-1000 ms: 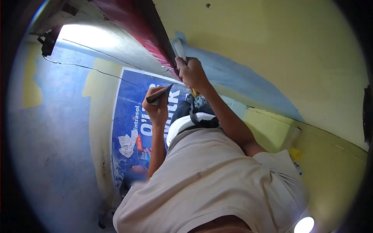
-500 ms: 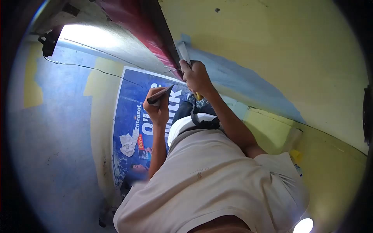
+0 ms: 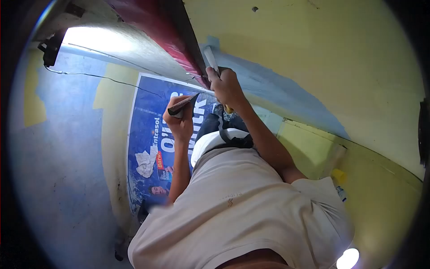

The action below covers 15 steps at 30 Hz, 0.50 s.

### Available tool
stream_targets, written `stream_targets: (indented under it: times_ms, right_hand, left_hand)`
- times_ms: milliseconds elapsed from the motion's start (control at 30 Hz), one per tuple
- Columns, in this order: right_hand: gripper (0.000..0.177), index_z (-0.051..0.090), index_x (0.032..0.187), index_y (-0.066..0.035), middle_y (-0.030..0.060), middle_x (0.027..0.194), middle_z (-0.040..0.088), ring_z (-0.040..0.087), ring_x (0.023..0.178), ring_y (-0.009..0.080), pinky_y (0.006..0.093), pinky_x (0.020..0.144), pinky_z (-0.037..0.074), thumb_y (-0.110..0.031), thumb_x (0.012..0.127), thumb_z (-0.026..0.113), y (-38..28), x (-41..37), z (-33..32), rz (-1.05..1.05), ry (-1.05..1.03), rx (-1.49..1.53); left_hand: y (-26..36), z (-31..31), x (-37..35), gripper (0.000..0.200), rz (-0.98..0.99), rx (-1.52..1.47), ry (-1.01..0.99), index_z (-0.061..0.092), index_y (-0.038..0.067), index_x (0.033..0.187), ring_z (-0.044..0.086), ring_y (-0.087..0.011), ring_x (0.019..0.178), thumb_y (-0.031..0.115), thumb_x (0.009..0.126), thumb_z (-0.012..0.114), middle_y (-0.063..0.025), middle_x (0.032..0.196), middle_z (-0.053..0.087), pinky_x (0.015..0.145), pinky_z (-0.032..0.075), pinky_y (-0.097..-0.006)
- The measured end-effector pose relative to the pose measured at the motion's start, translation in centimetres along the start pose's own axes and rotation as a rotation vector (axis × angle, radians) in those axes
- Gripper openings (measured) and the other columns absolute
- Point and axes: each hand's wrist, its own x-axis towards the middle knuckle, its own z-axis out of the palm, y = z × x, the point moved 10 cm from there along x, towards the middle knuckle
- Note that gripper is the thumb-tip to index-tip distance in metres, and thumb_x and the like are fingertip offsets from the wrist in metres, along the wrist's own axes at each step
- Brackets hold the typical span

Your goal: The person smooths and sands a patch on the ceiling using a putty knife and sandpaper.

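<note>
My left hand is closed around a dark, flat tool with a pointed end, held level in front of the blue poster. Higher up and to the right, my right hand grips a putty knife with a pale blade. The blade points up along the dark edge of a red panel and lies at or very near the yellow wall, beside a grey-blue patch. Whether it touches the wall is unclear. The two hands are apart.
A blue poster lies beyond my left arm. On the left stands a blue and yellow wall with a wire and a dark bracket. A yellow object and a bottle are at the right, behind my shoulder.
The whole view has shifted slightly, with the poster and left wall a little further left and up. Both hands keep their grips, and the putty knife stays near the same edge.
</note>
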Motion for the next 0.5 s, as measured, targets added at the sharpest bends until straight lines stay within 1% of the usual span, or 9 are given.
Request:
stream_targets:
  times_ms: [33, 67, 167, 300, 333, 367, 433, 467, 500]
  right_hand:
    - [0.051, 0.058, 0.065, 0.000, 0.0078, 0.051, 0.054, 0.054, 0.041, 0.0203, 0.0362, 0.045, 0.041, -0.036, 0.102, 0.055, 0.0, -0.1, -0.5, 0.009, -0.023, 0.007]
    - [0.052, 0.059, 0.067, 0.002, 0.0097, 0.051, 0.054, 0.054, 0.045, 0.0236, 0.0405, 0.050, 0.042, -0.035, 0.102, 0.054, 0.3, -0.1, -0.2, 0.080, -0.056, -0.007]
    - [0.047, 0.060, 0.072, 0.002, 0.0085, 0.051, 0.053, 0.055, 0.047, 0.0224, 0.0420, 0.053, 0.044, -0.033, 0.103, 0.053, -2.2, 2.0, 1.6, -0.037, -0.035, -0.179]
    - [0.053, 0.058, 0.068, 0.004, 0.0121, 0.051, 0.052, 0.057, 0.049, 0.0293, 0.0416, 0.055, 0.044, -0.036, 0.102, 0.053, -0.9, -0.3, -1.1, 0.008, 0.023, -0.031]
    - [0.052, 0.058, 0.069, 0.004, 0.0115, 0.052, 0.052, 0.054, 0.049, 0.0287, 0.0416, 0.055, 0.044, -0.036, 0.102, 0.054, -0.9, -0.4, -1.2, 0.080, -0.035, 0.027]
    - [0.050, 0.061, 0.073, 0.005, 0.0166, 0.057, 0.056, 0.058, 0.054, 0.0339, 0.0434, 0.057, 0.046, -0.035, 0.102, 0.054, -0.7, -0.2, -0.8, 0.079, -0.046, -0.023]
    - [0.047, 0.066, 0.082, 0.007, 0.0268, 0.067, 0.063, 0.065, 0.066, 0.0445, 0.0470, 0.062, 0.049, -0.035, 0.102, 0.053, -0.4, 0.2, 0.7, 0.072, -0.063, -0.121]
    - [0.048, 0.067, 0.082, 0.006, 0.0265, 0.065, 0.063, 0.065, 0.065, 0.0452, 0.0466, 0.061, 0.049, -0.035, 0.102, 0.053, -0.9, 0.1, 0.2, 0.023, -0.032, -0.111]
    - [0.048, 0.066, 0.082, 0.006, 0.0270, 0.065, 0.062, 0.065, 0.066, 0.0455, 0.0467, 0.061, 0.049, -0.035, 0.102, 0.053, -0.7, 0.0, -0.1, 0.053, -0.041, -0.083]
  left_hand:
    - [0.4, 0.4, 0.0, 0.010, 0.018, -0.004, -0.003, 0.069, -0.004, 0.098, 0.060, -0.0074, 0.080, -0.001, 0.089, 0.068, -0.0018, 0.088, 0.067, 0.072, 0.049, -0.0215]
    - [1.1, 0.7, 0.3, 0.007, 0.079, -0.002, 0.025, 0.070, -0.003, 0.093, 0.054, -0.0052, 0.067, -0.005, 0.087, 0.067, -0.0021, 0.078, 0.063, 0.060, 0.041, -0.0204]
    - [0.9, 0.9, 0.6, 0.007, 0.020, 0.001, -0.008, 0.070, -0.003, 0.093, 0.054, -0.0061, 0.068, -0.005, 0.087, 0.066, -0.0028, 0.080, 0.064, 0.061, 0.042, -0.0209]
    - [1.6, 1.1, 0.3, 0.006, 0.071, 0.010, 0.020, 0.070, -0.003, 0.093, 0.054, -0.0048, 0.067, -0.004, 0.088, 0.067, -0.0016, 0.077, 0.063, 0.059, 0.041, -0.0200]
    - [1.7, 1.1, 0.1, 0.005, 0.037, 0.004, 0.039, 0.070, -0.002, 0.094, 0.053, -0.0041, 0.066, -0.003, 0.089, 0.067, -0.0006, 0.076, 0.062, 0.058, 0.040, -0.0195]
    - [0.5, 1.0, -0.1, 0.005, -0.003, -0.014, 0.037, 0.070, -0.003, 0.094, 0.053, -0.0040, 0.066, -0.003, 0.089, 0.067, -0.0003, 0.076, 0.062, 0.058, 0.040, -0.0196]
    - [-0.6, 0.7, -0.3, 0.009, -0.102, 0.023, -0.018, 0.070, -0.003, 0.097, 0.060, -0.0074, 0.077, 0.001, 0.089, 0.068, -0.0020, 0.086, 0.067, 0.067, 0.048, -0.0217]
    - [0.3, 0.8, 0.0, 0.007, -0.010, 0.030, 0.000, 0.070, -0.003, 0.095, 0.056, -0.0055, 0.071, -0.002, 0.089, 0.067, -0.0009, 0.081, 0.064, 0.062, 0.044, -0.0206]
    - [1.6, 1.1, 0.2, 0.006, 0.082, 0.037, 0.019, 0.069, -0.003, 0.094, 0.052, -0.0037, 0.065, -0.004, 0.089, 0.066, 0.0002, 0.076, 0.061, 0.057, 0.039, -0.0195]
